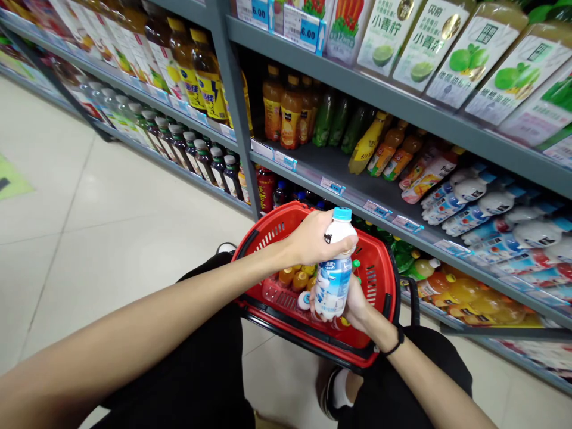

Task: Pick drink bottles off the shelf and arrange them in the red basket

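A white and blue drink bottle [334, 283] with a light blue cap stands nearly upright over the red shopping basket [386, 280]. Around its upper part wraps my left hand [315, 237], the thumb across the front below the neck. Lower down, my right hand [356, 301] is closed round the back of the bottle, its fingertips showing at the left side. Inside the basket lie several bottles with orange caps [300, 281] and one with a white cap [304, 300]; the held bottle and my hands partly hide them.
Just beyond the basket runs a grey shelf [313, 173] of drinks, with similar white and blue bottles [487, 208] lying at its right. Bottles of orange drink [290, 116] stand farther left. My knees flank the basket on the tiled floor [111, 220].
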Action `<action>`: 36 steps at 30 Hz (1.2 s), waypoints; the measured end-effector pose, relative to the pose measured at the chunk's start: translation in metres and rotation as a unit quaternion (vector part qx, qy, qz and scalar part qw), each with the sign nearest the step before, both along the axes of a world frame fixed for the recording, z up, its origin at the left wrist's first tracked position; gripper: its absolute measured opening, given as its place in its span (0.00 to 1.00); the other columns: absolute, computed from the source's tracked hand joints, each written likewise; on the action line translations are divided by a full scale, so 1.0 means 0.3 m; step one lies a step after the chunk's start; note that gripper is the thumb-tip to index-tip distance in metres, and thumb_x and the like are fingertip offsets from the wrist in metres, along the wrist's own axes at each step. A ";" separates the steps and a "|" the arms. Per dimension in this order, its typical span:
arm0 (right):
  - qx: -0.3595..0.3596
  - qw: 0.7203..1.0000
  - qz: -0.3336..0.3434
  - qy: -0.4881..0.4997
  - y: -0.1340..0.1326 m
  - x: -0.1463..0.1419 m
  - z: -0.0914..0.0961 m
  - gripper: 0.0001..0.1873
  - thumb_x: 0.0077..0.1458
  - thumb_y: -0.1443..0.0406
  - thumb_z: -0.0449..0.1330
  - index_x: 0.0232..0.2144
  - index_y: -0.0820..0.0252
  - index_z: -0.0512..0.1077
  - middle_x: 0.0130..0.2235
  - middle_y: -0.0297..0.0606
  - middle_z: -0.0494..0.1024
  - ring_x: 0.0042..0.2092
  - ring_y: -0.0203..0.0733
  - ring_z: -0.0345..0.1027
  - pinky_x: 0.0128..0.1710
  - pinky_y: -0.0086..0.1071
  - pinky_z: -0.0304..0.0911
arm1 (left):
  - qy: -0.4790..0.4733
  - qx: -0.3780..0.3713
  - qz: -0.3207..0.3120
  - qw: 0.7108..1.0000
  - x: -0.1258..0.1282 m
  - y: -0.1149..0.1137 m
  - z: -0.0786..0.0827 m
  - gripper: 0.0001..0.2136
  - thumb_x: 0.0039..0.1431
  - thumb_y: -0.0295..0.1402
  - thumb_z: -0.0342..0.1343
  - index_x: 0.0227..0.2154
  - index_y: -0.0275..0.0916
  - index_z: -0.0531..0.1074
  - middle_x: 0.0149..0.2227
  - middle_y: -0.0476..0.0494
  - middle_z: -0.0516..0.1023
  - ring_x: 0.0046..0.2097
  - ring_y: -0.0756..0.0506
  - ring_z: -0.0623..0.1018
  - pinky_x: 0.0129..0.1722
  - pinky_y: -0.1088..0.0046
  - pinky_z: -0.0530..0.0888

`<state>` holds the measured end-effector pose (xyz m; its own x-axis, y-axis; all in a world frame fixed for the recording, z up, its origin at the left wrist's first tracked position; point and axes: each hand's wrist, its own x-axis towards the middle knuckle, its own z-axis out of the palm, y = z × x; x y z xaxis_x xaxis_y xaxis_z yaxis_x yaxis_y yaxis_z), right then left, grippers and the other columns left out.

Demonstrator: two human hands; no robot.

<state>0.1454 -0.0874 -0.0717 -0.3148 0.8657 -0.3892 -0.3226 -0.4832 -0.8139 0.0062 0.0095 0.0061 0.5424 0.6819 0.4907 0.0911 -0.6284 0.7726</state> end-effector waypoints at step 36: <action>0.007 1.000 0.010 0.004 0.000 0.005 -0.002 0.36 0.63 0.39 0.43 0.38 0.63 0.76 0.31 0.49 0.80 0.33 0.51 0.76 0.30 0.41 0.74 | -0.002 0.011 -0.003 1.000 -0.002 0.002 -0.003 0.17 0.58 0.47 0.58 0.32 0.35 0.76 0.29 0.45 0.80 0.29 0.48 0.76 0.28 0.74 0.70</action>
